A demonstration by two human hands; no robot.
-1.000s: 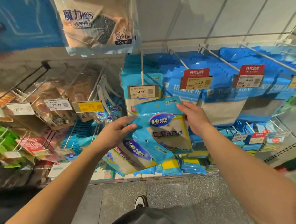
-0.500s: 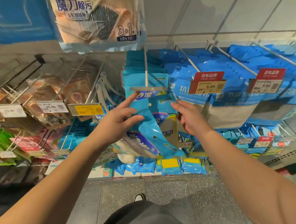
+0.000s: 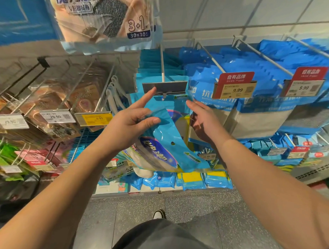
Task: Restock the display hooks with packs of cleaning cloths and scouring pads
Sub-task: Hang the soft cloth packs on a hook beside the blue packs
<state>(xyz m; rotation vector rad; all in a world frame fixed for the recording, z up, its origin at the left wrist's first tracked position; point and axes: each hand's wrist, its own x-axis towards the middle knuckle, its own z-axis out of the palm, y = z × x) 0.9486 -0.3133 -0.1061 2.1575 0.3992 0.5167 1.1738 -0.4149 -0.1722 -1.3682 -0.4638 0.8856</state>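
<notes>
Blue cloth pack (image 3: 176, 108) sits at the tip of the hook (image 3: 162, 67), just under the flipped-up price tag holder (image 3: 165, 87), between my two hands. My right hand (image 3: 203, 120) holds its right edge, fingers curled on it. My left hand (image 3: 130, 127) grips more blue packs (image 3: 162, 152) that hang below it, thumb pressed on top, index finger straight and touching the tag holder. Right of my right hand: 9.99 tag (image 3: 235, 87) on blue packs. Left of my left hand: yellow 6.99 tag (image 3: 94, 118).
</notes>
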